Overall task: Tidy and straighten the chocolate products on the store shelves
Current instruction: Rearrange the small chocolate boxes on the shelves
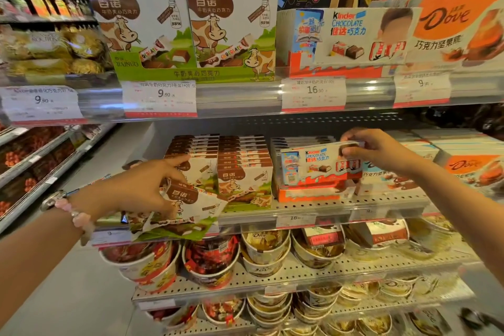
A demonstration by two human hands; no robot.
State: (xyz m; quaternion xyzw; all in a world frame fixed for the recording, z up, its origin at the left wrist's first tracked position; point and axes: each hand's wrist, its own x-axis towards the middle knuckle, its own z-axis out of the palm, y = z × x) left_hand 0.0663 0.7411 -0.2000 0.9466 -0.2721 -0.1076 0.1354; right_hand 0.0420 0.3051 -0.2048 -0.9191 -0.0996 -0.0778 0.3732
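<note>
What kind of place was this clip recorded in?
A shop's confectionery aisle, most likely a supermarket: tiered shelves, price tags clipped along their edges, and stacked Kinder boxes.

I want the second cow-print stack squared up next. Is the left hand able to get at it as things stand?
Probably not yet: the left hand grips a tilted Bainuo chocolate box, so it is occupied. The way itself looks free, as the neighbouring Bainuo stack sits right beside it, unobstructed at the front.

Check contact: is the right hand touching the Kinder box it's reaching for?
Touching. The head view shows the right hand with fingers curled over the upper right corner of the Kinder box, pinching it.
</note>
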